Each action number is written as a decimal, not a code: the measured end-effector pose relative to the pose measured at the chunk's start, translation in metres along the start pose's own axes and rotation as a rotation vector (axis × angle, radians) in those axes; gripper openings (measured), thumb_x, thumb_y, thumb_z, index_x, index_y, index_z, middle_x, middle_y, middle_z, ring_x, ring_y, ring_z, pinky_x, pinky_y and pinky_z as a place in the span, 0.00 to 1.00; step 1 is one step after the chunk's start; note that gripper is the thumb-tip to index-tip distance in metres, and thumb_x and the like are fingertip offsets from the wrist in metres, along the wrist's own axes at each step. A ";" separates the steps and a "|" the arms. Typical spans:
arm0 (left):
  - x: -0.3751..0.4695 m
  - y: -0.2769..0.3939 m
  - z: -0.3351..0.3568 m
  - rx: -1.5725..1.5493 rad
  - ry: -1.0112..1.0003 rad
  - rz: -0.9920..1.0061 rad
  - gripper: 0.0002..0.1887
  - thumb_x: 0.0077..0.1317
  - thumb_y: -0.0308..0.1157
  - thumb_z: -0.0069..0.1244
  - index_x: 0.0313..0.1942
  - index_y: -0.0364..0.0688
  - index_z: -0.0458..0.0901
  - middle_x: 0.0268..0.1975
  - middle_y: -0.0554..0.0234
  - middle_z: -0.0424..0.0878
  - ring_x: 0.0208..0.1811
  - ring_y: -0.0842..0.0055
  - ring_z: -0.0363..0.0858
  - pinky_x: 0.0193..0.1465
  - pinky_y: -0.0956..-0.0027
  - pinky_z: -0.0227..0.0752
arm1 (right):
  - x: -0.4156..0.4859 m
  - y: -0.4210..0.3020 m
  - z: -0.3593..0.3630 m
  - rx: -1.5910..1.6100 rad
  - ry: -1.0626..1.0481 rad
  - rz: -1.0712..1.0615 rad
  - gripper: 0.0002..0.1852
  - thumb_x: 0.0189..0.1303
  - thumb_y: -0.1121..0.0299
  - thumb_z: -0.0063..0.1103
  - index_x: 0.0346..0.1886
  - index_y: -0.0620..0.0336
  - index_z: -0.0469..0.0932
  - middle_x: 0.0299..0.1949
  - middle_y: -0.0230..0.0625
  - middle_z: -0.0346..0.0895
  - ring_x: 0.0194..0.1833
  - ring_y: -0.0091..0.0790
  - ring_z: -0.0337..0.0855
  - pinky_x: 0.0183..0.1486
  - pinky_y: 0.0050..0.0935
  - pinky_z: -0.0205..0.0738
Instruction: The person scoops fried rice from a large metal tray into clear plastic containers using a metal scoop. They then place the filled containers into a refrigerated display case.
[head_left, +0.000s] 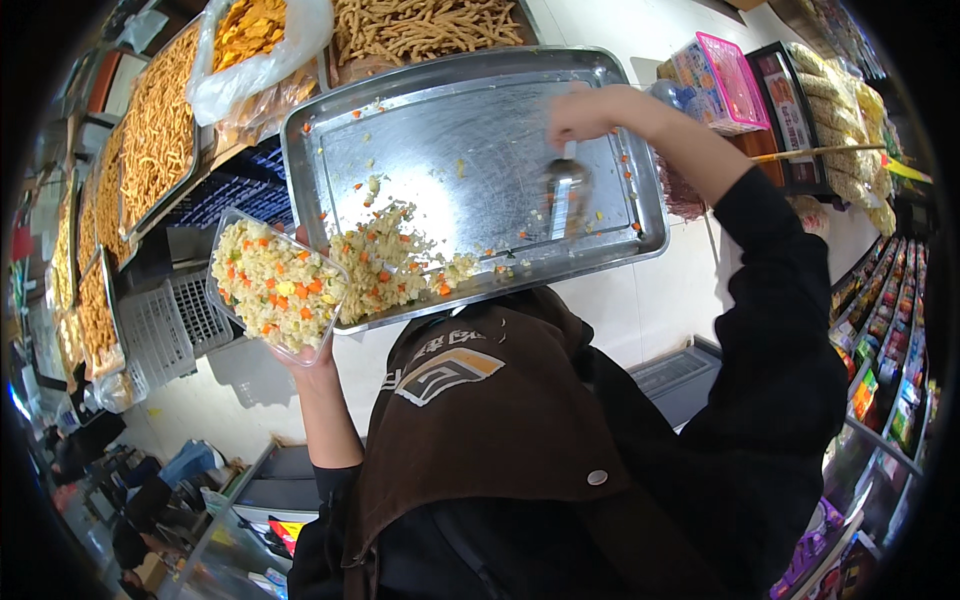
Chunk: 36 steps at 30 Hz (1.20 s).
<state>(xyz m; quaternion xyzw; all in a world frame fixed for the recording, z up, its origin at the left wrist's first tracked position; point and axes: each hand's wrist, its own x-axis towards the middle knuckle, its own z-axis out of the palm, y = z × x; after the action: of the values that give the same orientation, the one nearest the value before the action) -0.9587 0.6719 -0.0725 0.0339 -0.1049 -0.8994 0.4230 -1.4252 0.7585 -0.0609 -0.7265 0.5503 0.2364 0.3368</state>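
My left hand (311, 356) supports a clear plastic container (335, 330) from below. Fried rice with carrot cubes and bits of egg (277, 285) is heaped in it. The container overlaps the left end of a large, shallow metal tray (450, 142). More fried rice (382, 262) lies in the tray's near left corner, with loose grains scattered along the near side. Over the tray's right half, my right hand (585, 116) grips the handle of a metal serving spoon (564, 199). Motion blur hides the spoon's exact shape and whether it carries any rice.
Trays of fried snack sticks (161, 124) line the left, and another snack tray (427, 30) borders the far side. A plastic bag of orange chips (251, 34) stands by the far left corner. A pink-rimmed basket (727, 82) and packaged snacks (832, 127) are at right.
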 end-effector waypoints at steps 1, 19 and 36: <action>-0.003 0.000 -0.001 -0.008 0.012 0.001 0.35 0.73 0.60 0.30 0.73 0.50 0.56 0.74 0.51 0.57 0.75 0.50 0.53 0.74 0.37 0.45 | -0.014 0.010 0.004 -0.105 -0.081 0.127 0.11 0.61 0.69 0.54 0.40 0.42 0.85 0.32 0.25 0.82 0.40 0.30 0.81 0.58 0.46 0.56; -0.017 0.001 0.004 0.024 0.066 0.142 0.35 0.73 0.60 0.30 0.75 0.52 0.53 0.77 0.53 0.48 0.78 0.52 0.46 0.76 0.40 0.40 | 0.061 0.022 0.038 -0.142 -0.523 0.181 0.09 0.48 0.67 0.60 0.32 0.45 0.88 0.32 0.32 0.86 0.31 0.32 0.85 0.34 0.36 0.77; -0.036 0.005 -0.008 0.068 0.122 0.212 0.35 0.74 0.59 0.26 0.75 0.52 0.51 0.77 0.53 0.49 0.78 0.54 0.45 0.76 0.40 0.41 | -0.006 -0.006 0.034 -0.247 -0.372 0.161 0.06 0.59 0.64 0.57 0.36 0.38 0.83 0.34 0.26 0.82 0.53 0.35 0.76 0.67 0.62 0.45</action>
<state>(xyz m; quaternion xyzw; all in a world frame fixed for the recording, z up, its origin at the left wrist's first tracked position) -0.9312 0.6950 -0.0804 0.0917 -0.1124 -0.8417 0.5200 -1.4202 0.7889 -0.0782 -0.6600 0.5017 0.4580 0.3209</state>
